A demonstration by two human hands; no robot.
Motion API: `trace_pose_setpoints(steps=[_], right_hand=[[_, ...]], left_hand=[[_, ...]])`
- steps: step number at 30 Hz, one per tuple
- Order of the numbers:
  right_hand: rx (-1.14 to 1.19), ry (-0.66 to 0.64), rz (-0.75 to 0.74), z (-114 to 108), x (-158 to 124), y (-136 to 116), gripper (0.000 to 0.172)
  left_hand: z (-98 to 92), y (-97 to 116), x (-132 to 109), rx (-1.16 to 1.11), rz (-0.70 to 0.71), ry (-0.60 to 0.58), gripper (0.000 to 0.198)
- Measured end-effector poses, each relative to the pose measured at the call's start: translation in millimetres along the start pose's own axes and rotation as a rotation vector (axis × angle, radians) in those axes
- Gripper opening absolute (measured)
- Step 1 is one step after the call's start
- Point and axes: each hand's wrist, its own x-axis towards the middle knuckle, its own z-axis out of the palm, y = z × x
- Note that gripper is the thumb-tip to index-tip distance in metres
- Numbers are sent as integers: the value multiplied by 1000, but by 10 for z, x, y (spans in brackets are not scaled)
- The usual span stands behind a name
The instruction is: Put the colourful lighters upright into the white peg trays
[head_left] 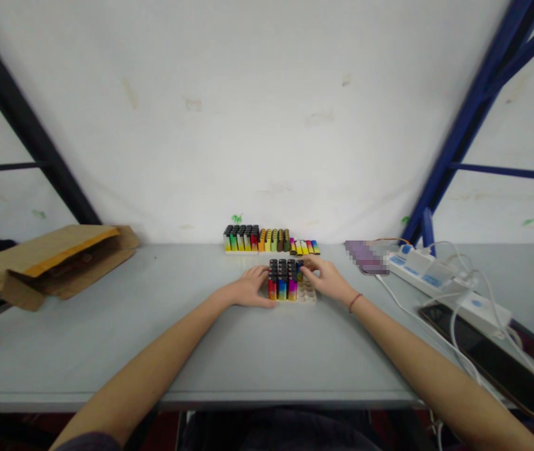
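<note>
In the head view, a white lighter tray [307, 298] holds rows of upright lighters [282, 288] with black tops and red, blue and purple bodies. Its right part has open holes. My left hand [249, 289] is wrapped against the tray's left side, thumb at the front corner and fingers toward the back. At the back right of the tray, my right hand [327, 277] pinches a dark blue lighter [300, 270], partly hidden by the fingers. Whether that lighter is fully seated in its hole I cannot tell.
Behind stand a full lighter tray [241, 239], yellow and brown lighters [273, 240] and several lying lighters [305, 247]. An opened cardboard box [55, 257] is at left. At right are a power strip [449, 285], white cables, a phone [487, 357] and a purple device [367, 257].
</note>
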Motion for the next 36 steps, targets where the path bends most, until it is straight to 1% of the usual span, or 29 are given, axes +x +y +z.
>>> trace_pose_setpoints(steps=[2,4,6,8,11,14,16,17,21,24,26,29,33,36], right_hand=[[-25,10,36,-30,23,122,32],[-145,26,102,-61,44,287,40],[-329,-17,158,-79,56,444,46],[-463,-84,225,-84,62,544,49],[-573,-135,235,-95,73,553,42],[-668,-64,218,-129,82,488,34],[-726,-20,255,-154,78,466,33],[-749,-28,279,-164,75,466,33],[-791,-132,353,-177,75,501,29],[-718,-106,357,-185,92,504,26],[-620,-61,343,-198,98,481,26],[-445,9,314,-218,86,416,20],[-113,24,381,-212,48,304,21],[28,15,459,-192,47,249,18]], left_hand=[[2,-3,0,0,-2,4,97],[2,-7,-1,-1,-1,3,96],[1,-8,-2,-4,5,1,94],[0,-7,-3,-9,9,6,94],[-1,-6,-6,-9,-5,3,95],[-3,-9,-6,-6,-9,-8,96],[-6,-9,-6,-7,-11,-15,96],[-8,-8,-5,-6,-12,-18,96],[-19,5,-3,4,-11,-32,97],[-22,11,-4,17,-14,-36,97],[-19,9,-6,17,-14,-27,96],[-10,-1,-5,10,-2,-15,95],[0,-10,1,26,-3,-18,95],[-4,-5,3,36,-6,-20,94]])
